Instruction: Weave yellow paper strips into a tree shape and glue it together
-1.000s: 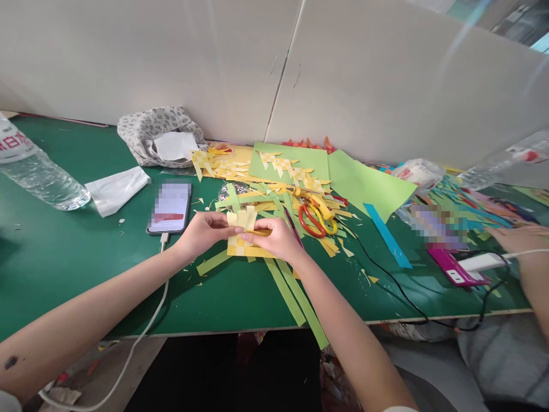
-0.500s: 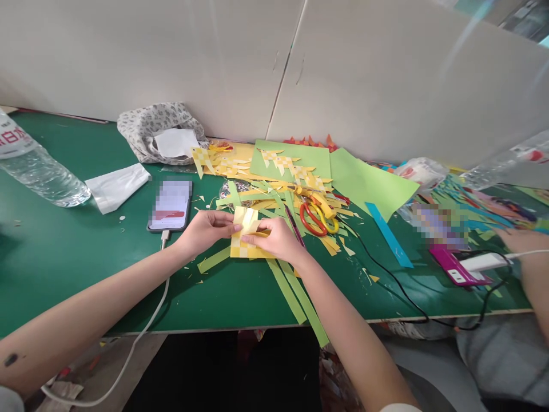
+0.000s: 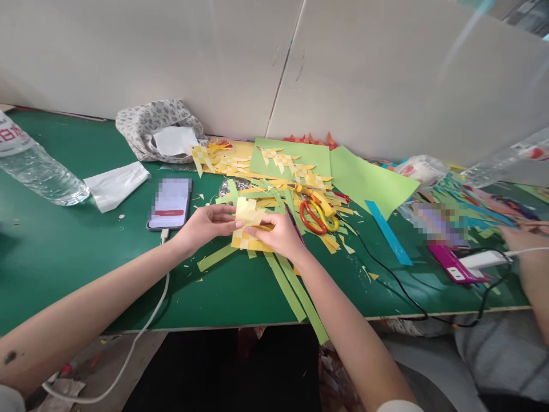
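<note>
Lt soft, even | pale glare on wall (image 3: 386,74) | dk below table (image 3: 231,297) | phone scr (image 3: 171,200) part-pixelated | edges stretched

The label (image 3: 12,136) on the clear bottle (image 3: 54,177) reads 白水 in red.

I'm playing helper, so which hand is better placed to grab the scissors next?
Probably the right hand: the scissors lie on its side. The left hand is farther away, across the yellow woven paper. Both hold that paper, so the right would need to let go first.
</note>
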